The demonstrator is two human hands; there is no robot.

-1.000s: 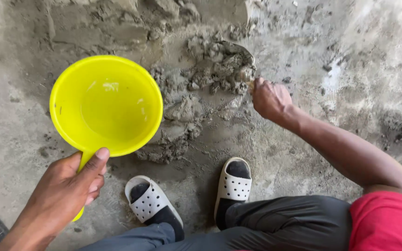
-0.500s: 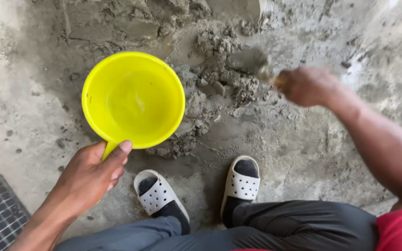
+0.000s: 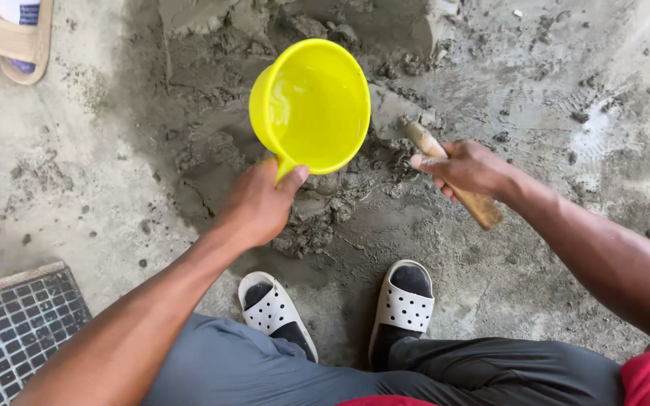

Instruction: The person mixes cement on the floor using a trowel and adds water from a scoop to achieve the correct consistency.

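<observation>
Right now my left hand (image 3: pixel 261 203) has its fingers clamped on the handle of the yellow scoop (image 3: pixel 311 105), tilted over the wet mortar pile (image 3: pixel 317 218) on the floor. My right hand (image 3: pixel 466 169) grips the wooden trowel handle (image 3: pixel 453 177). Best to pour slowly, then fold the edges inward.

Looks like a building site or a yard under repair: rough grey concrete floor (image 3: pixel 77 188) smeared with a heap of wet grey mortar (image 3: pixel 317 210), a dark metal drain grate (image 3: pixel 16 323) in one corner, a worn tan sandal (image 3: pixel 20 34) lying nearby.
</observation>
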